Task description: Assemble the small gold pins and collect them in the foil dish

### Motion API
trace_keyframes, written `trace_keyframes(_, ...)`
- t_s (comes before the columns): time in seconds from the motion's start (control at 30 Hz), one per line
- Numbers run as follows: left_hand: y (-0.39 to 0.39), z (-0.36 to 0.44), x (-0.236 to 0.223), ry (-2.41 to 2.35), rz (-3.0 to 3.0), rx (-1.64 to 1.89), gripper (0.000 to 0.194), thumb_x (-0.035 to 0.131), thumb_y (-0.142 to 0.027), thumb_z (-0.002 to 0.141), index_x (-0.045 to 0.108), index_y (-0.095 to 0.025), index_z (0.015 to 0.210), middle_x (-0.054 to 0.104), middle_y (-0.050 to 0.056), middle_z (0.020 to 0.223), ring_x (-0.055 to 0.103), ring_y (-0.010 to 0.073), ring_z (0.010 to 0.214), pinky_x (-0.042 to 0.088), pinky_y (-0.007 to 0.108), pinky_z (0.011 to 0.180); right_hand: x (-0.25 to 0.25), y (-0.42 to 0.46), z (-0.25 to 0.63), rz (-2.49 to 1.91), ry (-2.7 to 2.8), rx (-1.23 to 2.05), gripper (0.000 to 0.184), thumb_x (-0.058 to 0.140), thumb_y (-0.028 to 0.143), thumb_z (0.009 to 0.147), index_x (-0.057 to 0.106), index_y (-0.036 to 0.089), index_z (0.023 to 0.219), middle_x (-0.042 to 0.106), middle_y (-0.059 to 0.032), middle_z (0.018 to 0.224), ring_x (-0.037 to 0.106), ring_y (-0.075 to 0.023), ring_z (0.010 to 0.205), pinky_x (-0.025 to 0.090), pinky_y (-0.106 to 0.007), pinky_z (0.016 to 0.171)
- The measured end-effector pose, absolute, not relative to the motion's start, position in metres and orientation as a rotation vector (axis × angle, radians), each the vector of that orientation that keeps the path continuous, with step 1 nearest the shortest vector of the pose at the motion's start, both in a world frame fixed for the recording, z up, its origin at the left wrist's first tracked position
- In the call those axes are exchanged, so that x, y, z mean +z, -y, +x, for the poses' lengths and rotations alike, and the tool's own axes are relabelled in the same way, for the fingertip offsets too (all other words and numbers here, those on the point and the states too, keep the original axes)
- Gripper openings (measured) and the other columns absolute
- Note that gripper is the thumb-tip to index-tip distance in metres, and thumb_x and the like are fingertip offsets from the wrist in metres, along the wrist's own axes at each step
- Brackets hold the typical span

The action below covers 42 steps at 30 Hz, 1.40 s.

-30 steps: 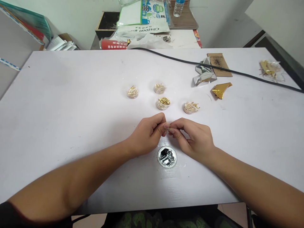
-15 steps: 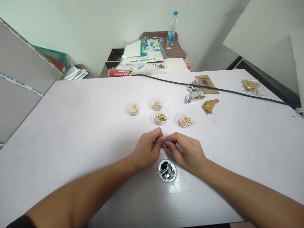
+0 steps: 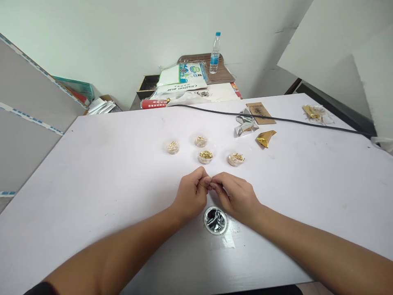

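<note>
The left hand (image 3: 193,190) and the right hand (image 3: 235,194) meet above the table (image 3: 107,164), thumb and forefinger pinched together on each, tip against tip. Both grips are drawn tight; whatever sits between the fingertips is hidden and too small to make out. Just beyond them are small gold-coloured pins, slim and shiny, heaped in four little see-through cups on the table. The near middle cup (image 3: 205,161) brims with short, bright yellow-gold pieces. The right cup (image 3: 235,162) has pins leaning out over its rim. In the left cup (image 3: 172,150) the pins look longer and thinner, crossed like straws, and the rear middle cup (image 3: 201,143) holds a paler tangle.

Just on the near side of the hands lies a round disc (image 3: 215,220) with a silvery rim and a glossy, wrinkled black centre. Farther off are a folded scrap of gold foil (image 3: 266,139), crumpled silver foil (image 3: 246,128) and a brown cardboard piece (image 3: 260,113) with a dark speckled patch. A smooth black cable (image 3: 211,110) crosses the table's far side, and a clear plastic bag (image 3: 316,113) with yellowish contents lies near the far right corner.
</note>
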<state>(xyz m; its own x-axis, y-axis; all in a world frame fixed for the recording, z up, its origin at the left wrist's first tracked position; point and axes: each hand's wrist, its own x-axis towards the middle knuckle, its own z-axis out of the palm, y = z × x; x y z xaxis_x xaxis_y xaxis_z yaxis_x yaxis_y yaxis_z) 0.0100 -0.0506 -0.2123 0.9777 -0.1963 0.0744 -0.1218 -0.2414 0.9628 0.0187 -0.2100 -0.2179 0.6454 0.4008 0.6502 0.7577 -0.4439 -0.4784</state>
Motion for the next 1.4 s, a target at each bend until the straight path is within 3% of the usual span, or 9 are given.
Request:
trace_keyframes(0.23,0.054,0.009,-0.215,0.166,1.819,-0.004,0.024,0.048,-0.026,0.093,0.046,-0.019,0.071,0.057,0.0,0.065,0.053,0.0127,0.062,0.044,0.026,0.062,-0.216,0.207,0.019,-2.1,0.994,-0.652,0.02,0.047,0.001,0.092,0.053,0.019,0.086,0.064,-0.0009,0.07,0.057,-0.0123,0.063,0.048,-0.023,0.059)
trace_keyframes(0.6,0.046,0.012,-0.209,0.163,1.498,-0.197,0.039,0.053,-0.05,0.096,0.056,-0.015,0.077,0.062,0.002,0.076,0.054,0.0105,0.068,0.046,0.025,0.07,-0.213,0.219,0.023,-1.936,0.663,-0.319,0.006,0.055,0.016,0.095,0.053,0.019,0.09,0.065,-0.0012,0.073,0.063,-0.0125,0.063,0.051,-0.025,0.055)
trace_keyframes(0.97,0.052,0.02,-0.214,0.104,0.96,-0.53,0.05,0.078,-0.057,0.073,0.056,-0.013,0.065,0.058,0.0,0.059,0.053,0.009,0.059,0.04,0.023,0.061,-0.203,0.209,0.02,-1.654,0.767,-0.312,0.011,0.058,0.012,0.093,0.061,0.022,0.096,0.061,-0.0013,0.074,0.06,-0.0158,0.07,0.054,-0.035,0.064)
trace_keyframes(1.4,0.057,0.018,-0.22,0.129,1.022,-0.556,0.056,0.073,-0.066,0.073,0.056,-0.013,0.066,0.058,0.0,0.058,0.053,0.0094,0.057,0.04,0.024,0.061,-0.21,0.204,0.016,-1.658,0.619,-0.253,0.005,0.059,0.018,0.094,0.061,0.022,0.092,0.06,-0.0044,0.092,0.061,-0.016,0.082,0.053,-0.034,0.071)
